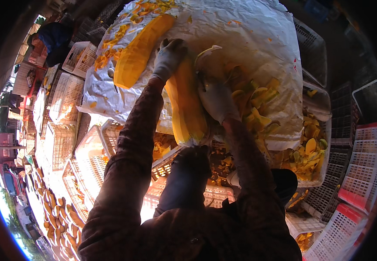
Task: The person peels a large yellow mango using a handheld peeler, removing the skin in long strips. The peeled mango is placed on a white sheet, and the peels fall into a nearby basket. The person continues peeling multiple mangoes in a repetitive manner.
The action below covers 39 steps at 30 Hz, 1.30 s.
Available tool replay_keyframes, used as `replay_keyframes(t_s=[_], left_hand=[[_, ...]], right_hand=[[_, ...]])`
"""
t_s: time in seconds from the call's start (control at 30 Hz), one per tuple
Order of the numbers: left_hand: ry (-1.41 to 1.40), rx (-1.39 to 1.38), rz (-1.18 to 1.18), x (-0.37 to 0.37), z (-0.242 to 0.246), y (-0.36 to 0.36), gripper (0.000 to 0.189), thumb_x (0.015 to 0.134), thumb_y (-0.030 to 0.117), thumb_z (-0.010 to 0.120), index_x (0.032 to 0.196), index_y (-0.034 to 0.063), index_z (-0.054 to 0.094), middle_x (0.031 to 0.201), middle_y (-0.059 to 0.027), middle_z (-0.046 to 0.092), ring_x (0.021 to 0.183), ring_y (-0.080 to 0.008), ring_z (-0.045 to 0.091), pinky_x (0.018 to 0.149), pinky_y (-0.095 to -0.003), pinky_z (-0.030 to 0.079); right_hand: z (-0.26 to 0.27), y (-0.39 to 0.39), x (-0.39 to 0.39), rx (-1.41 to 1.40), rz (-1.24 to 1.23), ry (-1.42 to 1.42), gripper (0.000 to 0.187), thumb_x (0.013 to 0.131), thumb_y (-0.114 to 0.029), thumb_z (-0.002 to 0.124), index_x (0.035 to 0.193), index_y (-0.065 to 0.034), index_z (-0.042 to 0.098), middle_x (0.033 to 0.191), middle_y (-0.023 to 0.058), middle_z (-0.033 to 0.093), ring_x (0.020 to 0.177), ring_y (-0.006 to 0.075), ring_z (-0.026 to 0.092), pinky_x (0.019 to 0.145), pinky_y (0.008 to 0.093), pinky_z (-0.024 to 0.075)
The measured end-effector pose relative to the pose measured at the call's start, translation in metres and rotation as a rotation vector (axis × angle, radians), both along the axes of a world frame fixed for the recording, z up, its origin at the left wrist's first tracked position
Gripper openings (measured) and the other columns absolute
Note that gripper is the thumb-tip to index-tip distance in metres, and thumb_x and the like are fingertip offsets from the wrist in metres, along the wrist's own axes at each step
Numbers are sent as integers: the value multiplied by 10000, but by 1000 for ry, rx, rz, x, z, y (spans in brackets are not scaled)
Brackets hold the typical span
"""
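A long, peeled orange squash (187, 101) lies lengthwise before me, its near end close to my knee. My left hand (170, 57), in a pale work glove, grips its far end from above. My right hand (218, 98), also gloved, is curled against the squash's right side and blurred. A thin pale curved strip (212, 49) shows beyond its fingers; whether it is part of a tool or a peel, I cannot tell. To the left rests another peeled squash (143, 52). Loose peels (257, 104) are heaped right of my right hand.
White plastic sheeting (266, 42) covers the work surface. A metal utensil (111, 73) lies beside the left squash. A crate of peelings (309, 150) stands at right, white crates (66, 98) at left. Several unpeeled squashes (58, 215) lie on the ground. Another person (54, 39) is at upper left.
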State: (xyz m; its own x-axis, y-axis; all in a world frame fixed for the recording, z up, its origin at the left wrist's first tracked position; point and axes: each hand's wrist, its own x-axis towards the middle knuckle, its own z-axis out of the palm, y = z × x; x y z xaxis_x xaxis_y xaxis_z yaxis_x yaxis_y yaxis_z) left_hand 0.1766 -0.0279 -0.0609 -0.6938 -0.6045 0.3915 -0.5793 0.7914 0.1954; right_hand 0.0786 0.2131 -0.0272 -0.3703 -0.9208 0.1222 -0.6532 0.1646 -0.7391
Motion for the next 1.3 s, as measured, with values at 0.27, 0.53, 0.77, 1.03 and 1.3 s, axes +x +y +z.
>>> replay_keyframes(t_s=[0.27, 0.53, 0.77, 1.03, 1.3], left_hand=[[39, -18, -80, 5, -34, -38, 360, 953, 417, 597, 1281, 282, 654, 1445, 40, 556, 1423, -385, 373, 1099, -598, 352], [122, 3, -44, -10, -13, -17, 328, 958, 416, 602, 1241, 264, 668, 1428, 44, 568, 1392, -377, 401, 1070, -599, 370], [38, -229, -146, 30, -44, -76, 265, 966, 310, 595, 1203, 224, 679, 1404, 5, 585, 1334, -410, 451, 1061, -551, 418], [130, -96, -233, 11, -21, -37, 296, 976, 342, 601, 1241, 235, 676, 1436, 2, 566, 1375, -442, 407, 1091, -575, 392], [145, -195, -205, 25, -24, -30, 252, 960, 191, 648, 1204, 143, 684, 1373, -108, 610, 1290, -433, 482, 1089, -467, 428]], right_hand=[[24, 124, 23, -133, 146, 80, 329, 1001, -246, 569, 1256, -48, 634, 1146, 219, 635, 1024, 413, 633, 837, 486, 527], [11, 237, 71, 351, 129, 254, 413, 969, -56, 571, 1379, -16, 565, 1406, 215, 576, 1123, 357, 666, 887, 437, 573], [18, 118, 5, -171, 69, 356, 525, 955, 41, 516, 1471, -50, 486, 1469, 172, 537, 1162, 349, 660, 966, 399, 562], [-49, -99, -69, -231, 57, 428, 453, 954, -82, 567, 1405, -119, 546, 1338, 126, 630, 1047, 359, 688, 952, 404, 552], [-21, -62, -19, 51, 61, 78, 378, 996, -131, 475, 1353, -125, 601, 1294, 161, 652, 1111, 386, 656, 922, 440, 560]])
